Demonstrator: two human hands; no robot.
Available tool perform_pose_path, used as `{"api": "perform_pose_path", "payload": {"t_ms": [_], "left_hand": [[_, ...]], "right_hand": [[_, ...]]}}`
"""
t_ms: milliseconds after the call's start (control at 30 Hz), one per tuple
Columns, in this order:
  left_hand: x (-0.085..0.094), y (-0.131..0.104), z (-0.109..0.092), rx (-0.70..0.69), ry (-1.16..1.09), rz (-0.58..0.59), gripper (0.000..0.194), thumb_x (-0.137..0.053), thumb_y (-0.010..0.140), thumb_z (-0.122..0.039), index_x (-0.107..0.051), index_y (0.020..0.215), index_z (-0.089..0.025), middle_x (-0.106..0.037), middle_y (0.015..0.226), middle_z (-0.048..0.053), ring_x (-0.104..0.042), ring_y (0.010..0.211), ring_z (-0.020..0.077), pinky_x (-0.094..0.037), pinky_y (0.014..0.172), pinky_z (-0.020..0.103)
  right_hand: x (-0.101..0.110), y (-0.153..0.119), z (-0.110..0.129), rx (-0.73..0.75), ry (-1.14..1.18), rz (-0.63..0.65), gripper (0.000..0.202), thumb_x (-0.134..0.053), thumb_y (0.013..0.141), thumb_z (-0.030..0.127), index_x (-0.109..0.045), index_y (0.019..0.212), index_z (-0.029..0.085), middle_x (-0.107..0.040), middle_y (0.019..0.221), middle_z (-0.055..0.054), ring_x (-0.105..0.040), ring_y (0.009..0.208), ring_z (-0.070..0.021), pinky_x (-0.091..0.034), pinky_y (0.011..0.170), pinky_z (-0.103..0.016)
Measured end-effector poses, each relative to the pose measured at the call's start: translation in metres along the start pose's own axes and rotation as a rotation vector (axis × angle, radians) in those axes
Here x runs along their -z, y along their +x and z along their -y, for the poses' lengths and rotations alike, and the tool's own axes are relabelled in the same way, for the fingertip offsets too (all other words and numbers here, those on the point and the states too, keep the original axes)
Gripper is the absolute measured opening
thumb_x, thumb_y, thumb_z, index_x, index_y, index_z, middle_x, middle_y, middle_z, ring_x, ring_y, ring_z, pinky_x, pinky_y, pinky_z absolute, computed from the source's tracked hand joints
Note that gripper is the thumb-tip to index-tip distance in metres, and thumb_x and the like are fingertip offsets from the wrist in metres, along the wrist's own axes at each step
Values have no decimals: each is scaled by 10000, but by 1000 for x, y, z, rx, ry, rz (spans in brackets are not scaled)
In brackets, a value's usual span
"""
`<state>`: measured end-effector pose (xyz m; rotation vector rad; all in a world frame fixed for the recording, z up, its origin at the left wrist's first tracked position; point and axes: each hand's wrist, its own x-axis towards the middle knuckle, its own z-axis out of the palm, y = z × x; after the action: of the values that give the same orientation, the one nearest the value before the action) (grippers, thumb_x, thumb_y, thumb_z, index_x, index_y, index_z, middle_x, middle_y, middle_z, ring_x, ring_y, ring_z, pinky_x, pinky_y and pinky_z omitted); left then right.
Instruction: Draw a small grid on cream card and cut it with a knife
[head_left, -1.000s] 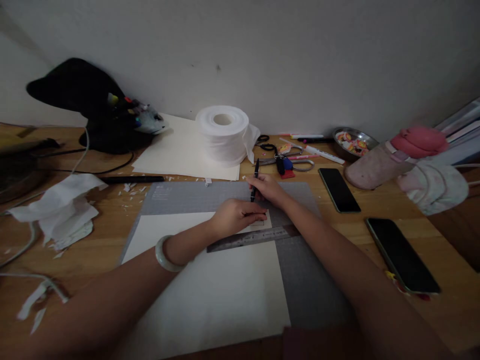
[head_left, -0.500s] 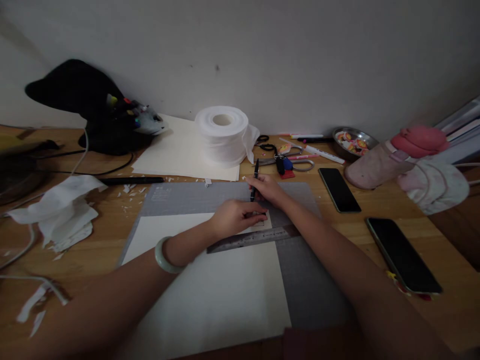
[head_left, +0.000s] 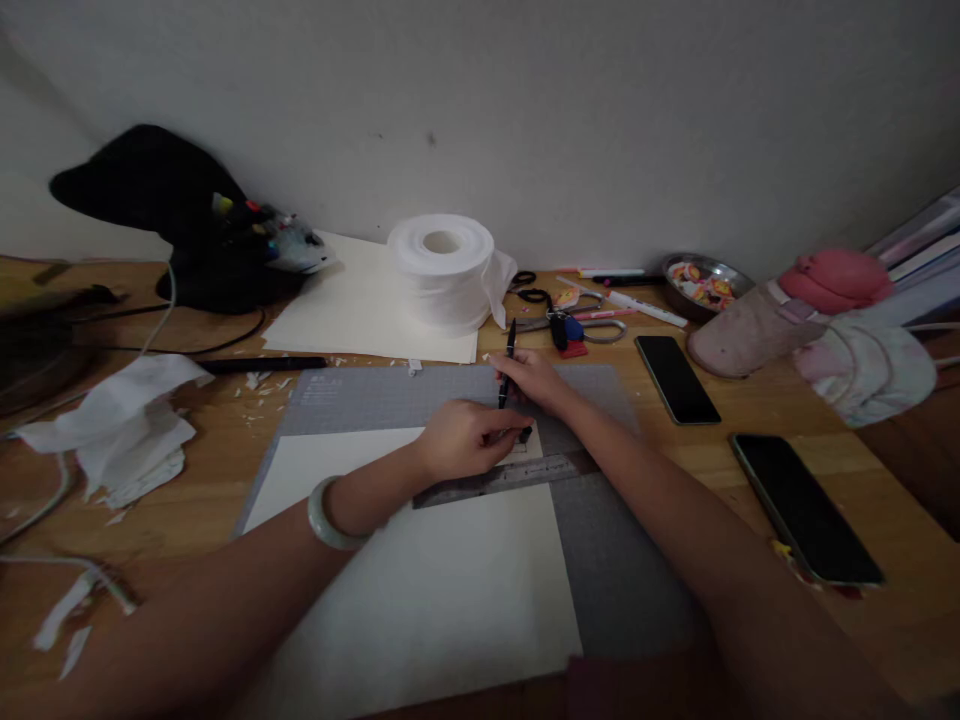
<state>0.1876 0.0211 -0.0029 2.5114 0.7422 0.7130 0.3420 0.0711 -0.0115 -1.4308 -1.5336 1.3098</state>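
Observation:
A cream sheet of paper (head_left: 442, 600) lies on a grey cutting mat (head_left: 375, 395), with a metal ruler (head_left: 487, 478) across it. My left hand (head_left: 469, 438), a pale bangle (head_left: 330, 512) on its wrist, pinches a small black object (head_left: 526, 434) over the sheet's upper right corner, where dark lines show. Just beyond, my right hand (head_left: 531, 380) holds a black pen (head_left: 511, 345), which stands nearly upright in its fingers. Part of the ruler's right end is near my right forearm.
Behind the mat stand a white tissue roll (head_left: 442, 285) on paper sheets (head_left: 352, 320), scissors (head_left: 600, 330) and pens. On the right are two phones (head_left: 677, 379), a bottle (head_left: 750, 330) and a metal bowl (head_left: 694, 305). Crumpled tissue (head_left: 135, 420) and cables lie left.
The small black object between my left fingertips shows more and has tilted downward. My right hand and the pen have barely moved.

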Motion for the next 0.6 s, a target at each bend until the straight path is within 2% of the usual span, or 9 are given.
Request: {"api": "perform_pose_path", "payload": {"t_ms": [233,467,600], "left_hand": [[-2,0,3,-6,6,-9,250,-477,857,-284,-675,967,-178,-701,700,31,-605,549,119,-405,519,206],[-5,3,3,127,-152,10,218,-497,867,-282,-669,960,-186,-710,767,5,-611,594,100,-413,538,178],[-8,4,3,156,-216,2,206,-499,867,-279,-672,930,-187,-704,787,-1,-610,637,105,-422,578,181]], "right_hand": [[0,-2,3,5,27,1,255,-513,805,346,-516,629,162,-460,480,51,-419,382,-61,-325,357,-172],[-1,-1,3,-21,59,3,256,-525,799,339,-514,617,159,-458,477,59,-411,369,-48,-310,354,-162],[-1,-1,3,-25,52,-3,257,-524,801,338,-515,616,161,-455,451,62,-414,355,-55,-317,347,-169]]}}
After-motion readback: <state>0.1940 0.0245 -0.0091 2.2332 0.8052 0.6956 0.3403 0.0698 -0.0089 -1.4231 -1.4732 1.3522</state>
